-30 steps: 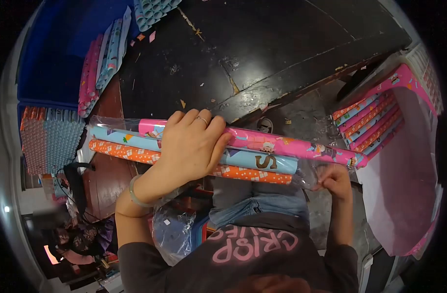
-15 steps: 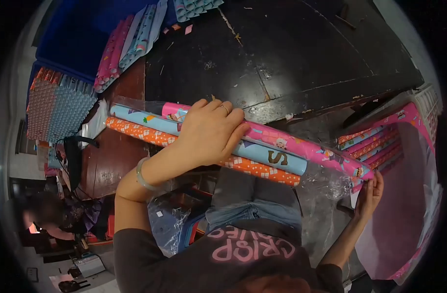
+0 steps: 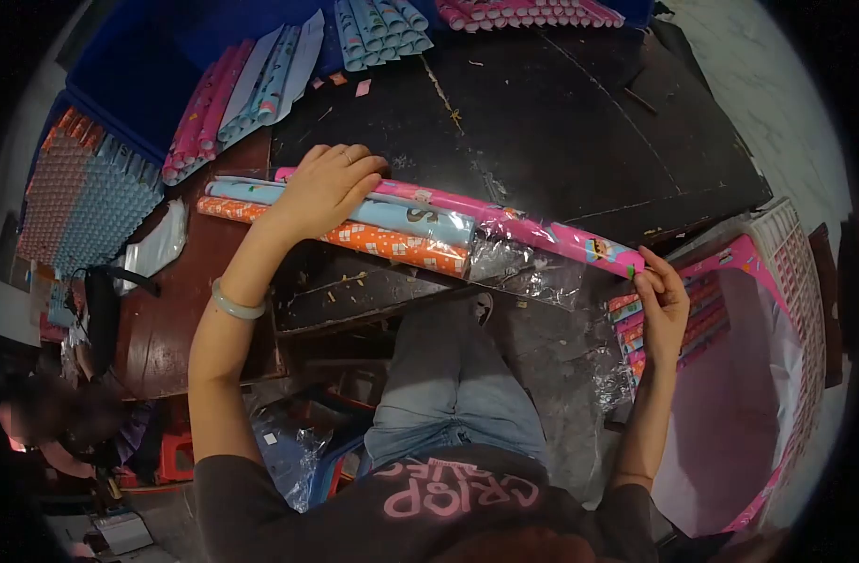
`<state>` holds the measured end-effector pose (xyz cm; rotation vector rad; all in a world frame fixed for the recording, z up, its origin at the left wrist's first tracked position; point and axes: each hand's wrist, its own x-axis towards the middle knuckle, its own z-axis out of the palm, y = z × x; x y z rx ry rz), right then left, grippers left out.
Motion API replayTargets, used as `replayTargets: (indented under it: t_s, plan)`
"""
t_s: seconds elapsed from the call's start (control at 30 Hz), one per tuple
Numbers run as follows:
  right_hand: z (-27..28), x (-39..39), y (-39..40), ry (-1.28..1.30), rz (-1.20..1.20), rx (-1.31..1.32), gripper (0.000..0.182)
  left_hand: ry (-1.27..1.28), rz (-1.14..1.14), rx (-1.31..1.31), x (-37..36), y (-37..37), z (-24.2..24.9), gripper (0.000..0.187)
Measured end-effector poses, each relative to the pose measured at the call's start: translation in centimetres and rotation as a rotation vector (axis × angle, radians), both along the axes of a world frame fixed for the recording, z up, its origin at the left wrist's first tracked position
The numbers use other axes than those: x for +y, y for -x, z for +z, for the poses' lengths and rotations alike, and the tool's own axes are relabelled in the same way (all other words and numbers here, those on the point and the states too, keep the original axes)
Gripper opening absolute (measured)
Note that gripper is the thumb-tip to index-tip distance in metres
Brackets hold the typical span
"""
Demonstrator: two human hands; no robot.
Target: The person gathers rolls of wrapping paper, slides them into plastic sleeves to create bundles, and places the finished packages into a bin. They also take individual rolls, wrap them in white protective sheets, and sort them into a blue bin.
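Three rolls of gift wrapping paper lie side by side across the black table: a pink roll point(image 3: 523, 226), a light blue roll point(image 3: 448, 223) and an orange roll point(image 3: 392, 246). A clear plastic sleeve point(image 3: 532, 272) surrounds them and extends past the blue and orange ends. My left hand point(image 3: 331, 192) is wrapped over the rolls from above near their left end. With thumb and fingers, my right hand point(image 3: 664, 305) pinches the right tip of the pink roll, which sticks out farther than the other two.
Stacked orange and blue rolls point(image 3: 91, 197) stand at left, beside a blue bin point(image 3: 129, 113). Pink rolls point(image 3: 204, 113) and blue rolls point(image 3: 382, 33) lie at the back. A lined white crate point(image 3: 795, 253) at right holds packed rolls point(image 3: 692, 319). Another person point(image 3: 73, 413) is at lower left.
Both hands and the rolls have moved left and farther over the table. The pink roll now reaches farther right past the blue and orange rolls.
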<state>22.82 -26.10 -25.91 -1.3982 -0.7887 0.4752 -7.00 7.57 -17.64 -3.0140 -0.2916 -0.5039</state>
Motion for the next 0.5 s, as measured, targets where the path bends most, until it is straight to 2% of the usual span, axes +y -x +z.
replayTargets:
  t_s: [0.03,0.07,0.13,0.23,0.43,0.5]
  plan:
    - [0.0,0.1,0.0,0.01,0.0,-0.007,0.035,-0.087,0.099,0.087,-0.7,0.1,0.7,0.034]
    - [0.0,0.3,0.0,-0.005,-0.009,-0.034,0.035,-0.077,0.099,0.082,-0.9,0.3,0.8,0.034]
    - [0.3,0.5,0.1,-0.014,-0.017,-0.066,0.035,0.27,0.11,0.003,-1.0,0.8,0.7,0.039]
    - [0.6,0.6,0.1,-0.067,-0.05,-0.06,0.033,0.169,0.119,0.048,-1.4,1.8,0.0,0.043]
    - [0.4,1.7,1.1,-0.034,0.044,-0.022,0.029,0.138,0.113,0.029,-2.2,2.3,-0.8,0.044]
    - [0.9,3.3,2.5,-0.036,0.046,-0.1,0.027,0.134,0.114,0.028,-2.3,2.3,-0.9,0.044]
